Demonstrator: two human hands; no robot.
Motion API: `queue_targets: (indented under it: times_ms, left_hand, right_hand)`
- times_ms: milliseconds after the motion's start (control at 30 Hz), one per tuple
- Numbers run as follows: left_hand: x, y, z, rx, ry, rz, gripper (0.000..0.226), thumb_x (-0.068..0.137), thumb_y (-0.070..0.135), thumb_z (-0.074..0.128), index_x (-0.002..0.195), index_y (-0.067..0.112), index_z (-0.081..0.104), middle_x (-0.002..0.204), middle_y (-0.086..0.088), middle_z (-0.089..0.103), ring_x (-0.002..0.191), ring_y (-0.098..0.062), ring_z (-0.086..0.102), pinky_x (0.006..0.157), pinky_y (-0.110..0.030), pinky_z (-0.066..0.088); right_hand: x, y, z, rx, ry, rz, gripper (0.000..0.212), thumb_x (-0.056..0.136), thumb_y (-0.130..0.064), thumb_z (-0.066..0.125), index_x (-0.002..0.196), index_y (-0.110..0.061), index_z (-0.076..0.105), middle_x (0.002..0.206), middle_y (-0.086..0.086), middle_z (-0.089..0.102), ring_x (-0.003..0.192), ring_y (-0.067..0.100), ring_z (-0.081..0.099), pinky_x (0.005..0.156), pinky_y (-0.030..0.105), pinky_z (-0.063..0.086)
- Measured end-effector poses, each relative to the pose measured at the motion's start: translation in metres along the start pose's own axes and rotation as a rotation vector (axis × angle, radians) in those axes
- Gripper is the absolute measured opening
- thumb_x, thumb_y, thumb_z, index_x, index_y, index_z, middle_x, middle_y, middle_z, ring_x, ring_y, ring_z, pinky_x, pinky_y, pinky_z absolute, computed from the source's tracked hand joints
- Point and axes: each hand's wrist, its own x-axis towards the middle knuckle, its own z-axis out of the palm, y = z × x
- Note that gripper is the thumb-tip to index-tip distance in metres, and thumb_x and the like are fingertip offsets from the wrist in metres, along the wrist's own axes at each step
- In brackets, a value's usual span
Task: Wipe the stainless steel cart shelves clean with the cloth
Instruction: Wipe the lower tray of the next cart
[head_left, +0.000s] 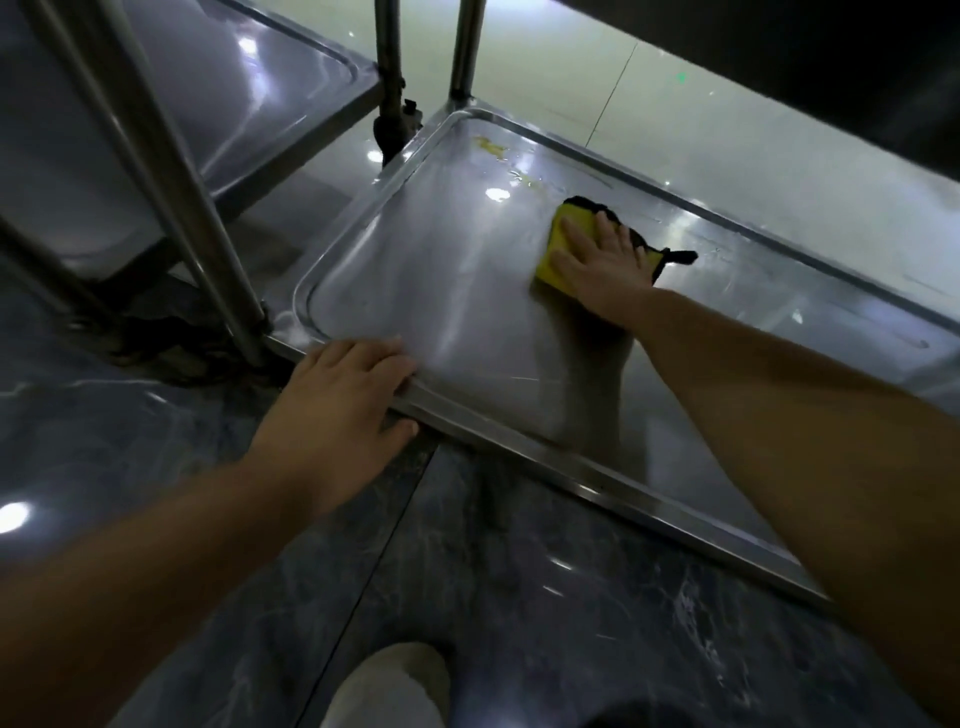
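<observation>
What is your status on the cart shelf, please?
Right hand flat on yellow cloth, mid-shelf. Left hand braced on shelf rim. Yellow smear at far corner, unwiped.

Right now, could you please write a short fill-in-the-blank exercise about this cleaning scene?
1. The folded cloth with black trim under the right hand is mostly ____.
2. The hand resting on the shiny stainless steel shelf's raised rim is the ____ one.
3. The cloth does ____ touch the small yellowish smear.
Missing words: yellow; left; not.
</observation>
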Motion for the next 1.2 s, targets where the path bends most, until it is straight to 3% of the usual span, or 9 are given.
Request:
queue_targets:
  times_ms: [167,267,367,467,567,667,800,967,1200]
  left_hand:
    - [-0.002,-0.016,-0.002,0.01,0.1,0.018,0.04,0.074,0.021,0.072,0.112,0.012,0.067,0.116,-0.008,0.063,0.109,-0.031,0.056,0.095,-0.043,0.042]
    - [0.0,-0.021,-0.003,0.022,0.168,0.036,0.031,0.073,0.019,0.071,0.102,0.011,0.07,0.104,-0.007,0.066,0.097,-0.03,0.06,0.087,-0.039,0.047]
    - [0.003,-0.023,0.0,0.001,0.194,0.035,0.022,0.074,0.016,0.072,0.095,0.011,0.07,0.096,-0.007,0.064,0.09,-0.029,0.059,0.08,-0.038,0.049]
    - [0.003,-0.025,0.003,-0.04,0.19,0.024,0.021,0.077,0.019,0.068,0.097,0.013,0.068,0.095,-0.005,0.062,0.09,-0.027,0.056,0.075,-0.039,0.05]
    - [0.001,-0.028,0.003,-0.017,0.178,0.066,0.029,0.076,0.027,0.059,0.101,0.015,0.066,0.094,-0.004,0.061,0.088,-0.026,0.057,0.074,-0.039,0.051]
    - [0.0,-0.033,0.003,0.005,0.166,0.092,0.033,0.073,0.021,0.071,0.104,0.012,0.065,0.097,-0.006,0.062,0.089,-0.028,0.059,0.074,-0.04,0.054]
    - [-0.005,-0.035,0.004,0.048,0.144,0.093,0.052,0.065,0.017,0.081,0.114,0.011,0.064,0.112,-0.007,0.063,0.101,-0.028,0.06,0.085,-0.04,0.051]
    - [-0.017,-0.043,0.002,0.086,0.195,0.008,0.058,0.066,0.019,0.078,0.12,0.01,0.061,0.117,-0.007,0.061,0.106,-0.028,0.058,0.091,-0.04,0.047]
    - [-0.019,-0.056,-0.005,0.118,0.219,0.018,0.054,0.066,0.015,0.076,0.118,0.008,0.062,0.115,-0.008,0.062,0.107,-0.028,0.058,0.094,-0.039,0.044]
  right_hand:
    - [-0.017,-0.022,0.005,0.007,-0.02,0.02,0.057,0.098,-0.054,0.026,0.15,-0.042,0.005,0.16,0.0,-0.014,0.147,0.026,-0.013,0.117,0.044,-0.008]
    - [-0.067,-0.04,0.025,-0.076,-0.04,-0.201,0.06,0.095,-0.059,0.022,0.148,-0.046,-0.002,0.159,-0.002,-0.017,0.146,0.023,-0.017,0.115,0.04,-0.011]
    - [-0.12,-0.059,0.041,-0.089,-0.1,-0.464,0.063,0.082,-0.07,0.005,0.138,-0.054,-0.017,0.156,-0.007,-0.025,0.142,0.017,-0.026,0.113,0.035,-0.016]
    - [-0.117,-0.063,0.038,-0.087,-0.122,-0.546,0.061,0.082,-0.069,0.005,0.138,-0.054,-0.015,0.156,-0.01,-0.025,0.141,0.013,-0.027,0.111,0.032,-0.018]
    - [-0.074,-0.068,0.032,-0.109,-0.077,-0.49,0.066,0.085,-0.061,0.019,0.146,-0.048,-0.004,0.159,-0.006,-0.016,0.145,0.018,-0.016,0.114,0.035,-0.012]
    - [-0.019,-0.07,0.02,-0.137,-0.013,-0.335,0.061,0.095,-0.058,0.026,0.15,-0.042,0.005,0.161,-0.001,-0.01,0.147,0.023,-0.009,0.116,0.04,-0.007]
    - [0.034,-0.071,0.004,-0.043,-0.002,-0.157,0.059,0.098,-0.053,0.029,0.151,-0.041,0.008,0.161,0.0,-0.009,0.147,0.024,-0.01,0.118,0.044,-0.006]
    - [0.021,-0.083,0.005,-0.013,-0.037,-0.127,0.059,0.097,-0.056,0.026,0.151,-0.041,0.006,0.16,0.001,-0.013,0.146,0.026,-0.014,0.117,0.045,-0.008]
    - [-0.085,-0.119,0.046,-0.123,-0.109,-0.626,0.07,0.078,-0.072,0.01,0.142,-0.051,-0.01,0.159,-0.006,-0.018,0.144,0.018,-0.02,0.113,0.036,-0.016]
